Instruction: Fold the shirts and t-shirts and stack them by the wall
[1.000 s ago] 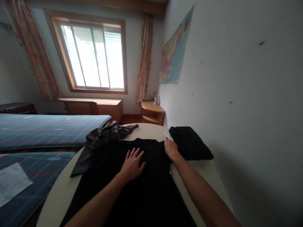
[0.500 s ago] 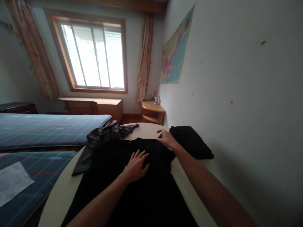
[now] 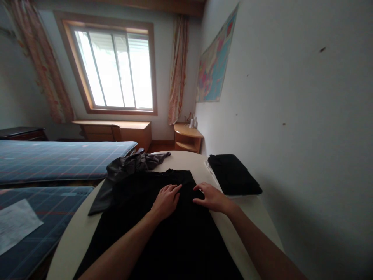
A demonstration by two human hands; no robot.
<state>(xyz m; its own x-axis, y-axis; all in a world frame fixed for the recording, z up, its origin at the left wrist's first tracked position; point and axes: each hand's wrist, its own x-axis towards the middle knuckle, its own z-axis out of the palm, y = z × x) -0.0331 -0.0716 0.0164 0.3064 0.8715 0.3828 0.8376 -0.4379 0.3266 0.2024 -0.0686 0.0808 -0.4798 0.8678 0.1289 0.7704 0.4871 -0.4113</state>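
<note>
A black T-shirt (image 3: pixel 186 241) lies spread over the round table, its neckline at the far end. Its right edge now runs straight, with no sleeve sticking out on that side. My left hand (image 3: pixel 166 201) rests palm down on the upper middle of the shirt, fingers stretched forward. At the shirt's right edge is my right hand (image 3: pixel 212 197), fingers slightly curved, thumb apart from them, nothing visible between. A dark grey crumpled garment (image 3: pixel 125 167) lies against the shirt's upper left.
A folded black stack of cloth (image 3: pixel 234 175) sits at the right of the pale table (image 3: pixel 68 233), close to the white wall. Plaid mattresses (image 3: pixel 67 161) stand to the left, one with a paper sheet (image 3: pixel 19 223). Behind are a desk (image 3: pixel 131 125) and a corner shelf (image 3: pixel 188 132).
My right hand has come back toward me from the far right shoulder. The shirt's right sleeve has been folded inward. My left hand has barely moved, its fingers now closer together.
</note>
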